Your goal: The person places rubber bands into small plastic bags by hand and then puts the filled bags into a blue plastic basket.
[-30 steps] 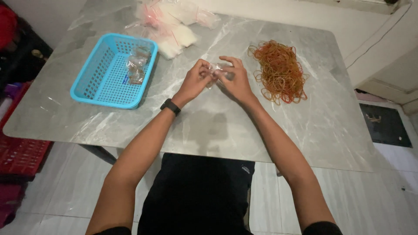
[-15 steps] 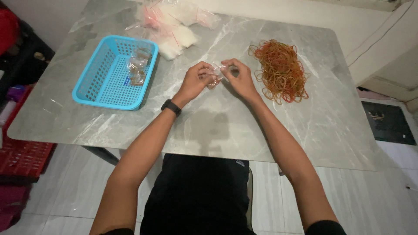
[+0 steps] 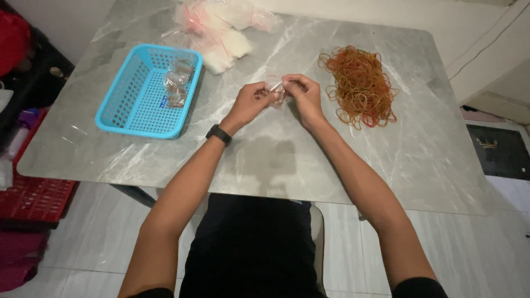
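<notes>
Both my hands meet over the middle of the grey marble table (image 3: 265, 160). My left hand (image 3: 251, 102), with a black watch on its wrist, and my right hand (image 3: 302, 95) together pinch a small clear plastic bag (image 3: 275, 88) between their fingertips. What is inside the bag is too small to tell. A loose heap of orange and red rubber bands (image 3: 360, 84) lies just right of my right hand.
A light blue plastic basket (image 3: 138, 105) stands at the left with a few small clear filled bags (image 3: 176, 85) in it. A pile of clear plastic bags (image 3: 221, 27) lies at the far edge. Red crates (image 3: 27, 198) sit on the floor, left.
My hands have stayed together on the small bag, with only slight finger movement. The view has shifted a little.
</notes>
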